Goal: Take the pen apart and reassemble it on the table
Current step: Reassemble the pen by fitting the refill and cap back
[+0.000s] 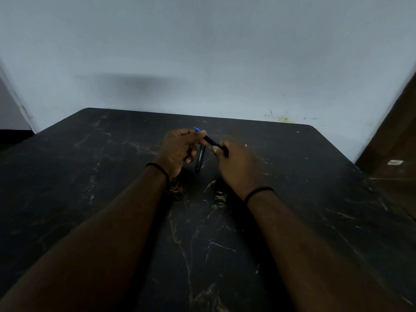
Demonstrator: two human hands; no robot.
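Note:
Both of my hands hold a dark pen (211, 141) a little above the black marble table (90, 176). My left hand (180, 149) pinches the pen's front end, where a blue tip (197, 129) sticks out past the fingers. My right hand (236, 165) grips the pen's rear end. A second dark pen part (200, 159) with small white lettering lies on the table between my hands, pointing toward me. Whether my left hand touches that lying part I cannot tell.
The table's far edge meets a pale wall (202, 52). A brown wooden surface (396, 140) stands at the right. A black band circles each wrist.

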